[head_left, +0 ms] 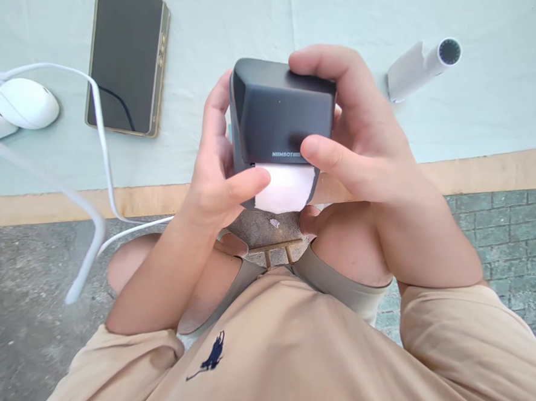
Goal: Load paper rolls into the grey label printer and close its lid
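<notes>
A black label printer (284, 117) marked NIIMBOT is held up between both hands, over the table's near edge. White label paper (284, 188) sticks out from its lower side, its end uneven. My left hand (220, 161) is closed around the printer's left side, its thumb by the left edge of the paper. My right hand (358, 127) grips the right side, with fingers over the top corner and the thumb on the front near the lettering. The undersides of both hands' grips are partly hidden by the printer.
On the pale-covered table (206, 15) lie a smartphone (126, 59) in a case and a white handheld device (416, 70) with a round dark end. White cables (99, 117) run from a rounded white object (26, 103) at the left over the table edge. A paper scrap (274, 223) lies below.
</notes>
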Demonstrator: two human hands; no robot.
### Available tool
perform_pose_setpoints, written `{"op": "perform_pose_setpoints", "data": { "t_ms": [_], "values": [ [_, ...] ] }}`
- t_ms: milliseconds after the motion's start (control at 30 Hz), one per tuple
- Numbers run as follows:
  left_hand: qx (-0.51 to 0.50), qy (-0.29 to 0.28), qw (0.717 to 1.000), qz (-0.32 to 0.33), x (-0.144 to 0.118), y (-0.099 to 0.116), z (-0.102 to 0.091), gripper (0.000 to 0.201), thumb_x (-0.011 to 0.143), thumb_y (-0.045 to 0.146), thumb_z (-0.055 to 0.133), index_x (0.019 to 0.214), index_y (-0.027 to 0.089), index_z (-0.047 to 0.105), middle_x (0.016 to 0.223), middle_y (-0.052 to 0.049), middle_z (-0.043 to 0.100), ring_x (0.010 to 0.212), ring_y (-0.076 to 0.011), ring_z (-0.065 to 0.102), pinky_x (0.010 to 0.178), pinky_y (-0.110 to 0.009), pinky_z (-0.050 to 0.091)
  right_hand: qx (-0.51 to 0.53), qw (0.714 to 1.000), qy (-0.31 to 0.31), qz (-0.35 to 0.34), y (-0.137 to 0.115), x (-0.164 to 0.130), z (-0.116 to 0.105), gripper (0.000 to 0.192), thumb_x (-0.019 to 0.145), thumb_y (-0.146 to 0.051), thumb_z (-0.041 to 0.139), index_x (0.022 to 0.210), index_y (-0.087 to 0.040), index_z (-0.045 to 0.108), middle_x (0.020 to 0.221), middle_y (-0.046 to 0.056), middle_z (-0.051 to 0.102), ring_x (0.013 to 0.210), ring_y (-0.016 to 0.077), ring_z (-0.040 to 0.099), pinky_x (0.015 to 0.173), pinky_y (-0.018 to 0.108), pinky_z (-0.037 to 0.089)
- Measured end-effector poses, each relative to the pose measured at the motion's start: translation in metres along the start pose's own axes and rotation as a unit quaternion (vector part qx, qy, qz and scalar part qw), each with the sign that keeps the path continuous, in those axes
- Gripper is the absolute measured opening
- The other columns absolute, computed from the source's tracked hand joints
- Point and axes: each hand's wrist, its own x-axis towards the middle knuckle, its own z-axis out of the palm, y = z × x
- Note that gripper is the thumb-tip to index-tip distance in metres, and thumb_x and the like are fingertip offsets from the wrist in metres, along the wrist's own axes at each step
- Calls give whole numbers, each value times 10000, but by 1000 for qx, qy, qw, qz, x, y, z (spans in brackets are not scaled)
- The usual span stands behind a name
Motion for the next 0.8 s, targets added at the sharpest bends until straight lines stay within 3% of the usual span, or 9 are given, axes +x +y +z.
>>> {"op": "perform_pose_setpoints", "data": {
  "t_ms": [100, 200, 333, 433, 600, 800],
  "values": [
    [-9, 41, 999, -5, -1, 1, 5, 494, 747, 399, 657, 1166, 289, 419, 1145, -61, 582, 1291, -302, 455, 999, -487, 474, 90, 996, -5, 3, 0, 0, 4, 548, 839, -317, 555, 1308, -189, 301, 1376, 57, 371, 1110, 86, 532, 826, 155, 510],
    [5, 67, 997, -21, -2, 1, 7, 355, 783, 389, 615, 1097, 283, 488, 1090, -50, 608, 1310, -289, 437, 1007, -471, 467, 93, 995, -12, 17, 0, 0, 6, 558, 832, -327, 568, 1301, -199, 294, 1397, 60, 343, 1165, 110, 510, 782, 149, 514],
    [-12, 54, 998, -34, -1, 4, 6, 329, 772, 347, 612, 1075, 273, 508, 1113, -51, 609, 1303, -292, 443, 1003, -462, 468, 66, 997, -17, 22, 2, 1, 4, 564, 838, -369, 557, 1305, -205, 286, 1402, 56, 345, 1207, 110, 480, 840, 154, 506],
    [-54, 45, 997, -43, 1, 7, 7, 269, 808, 397, 497, 1033, 257, 544, 1133, -64, 613, 1288, -313, 449, 978, -483, 477, 57, 998, -26, 16, 6, 2, 1, 582, 852, -376, 534, 1331, -189, 262, 1416, 66, 335, 1231, 115, 469, 853, 159, 501],
    [-68, 73, 992, -72, 4, 8, 6, 274, 848, 352, 391, 1044, 253, 555, 1034, -54, 646, 1294, -274, 445, 989, -459, 484, -2, 1000, 15, -7, 10, 2, -2, 588, 803, -308, 548, 1338, -207, 326, 1423, 23, 357, 1272, 115, 432, 984, 190, 481],
    [-51, 90, 993, -52, 4, 7, 2, 256, 865, 296, 408, 1040, 244, 587, 977, -28, 666, 1248, -247, 491, 1029, -424, 471, 2, 999, -31, -22, 7, 2, -5, 738, 711, -181, 574, 1375, -197, 250, 1418, 13, 365, 1257, 89, 438, 1060, 196, 460]
  ]
}}
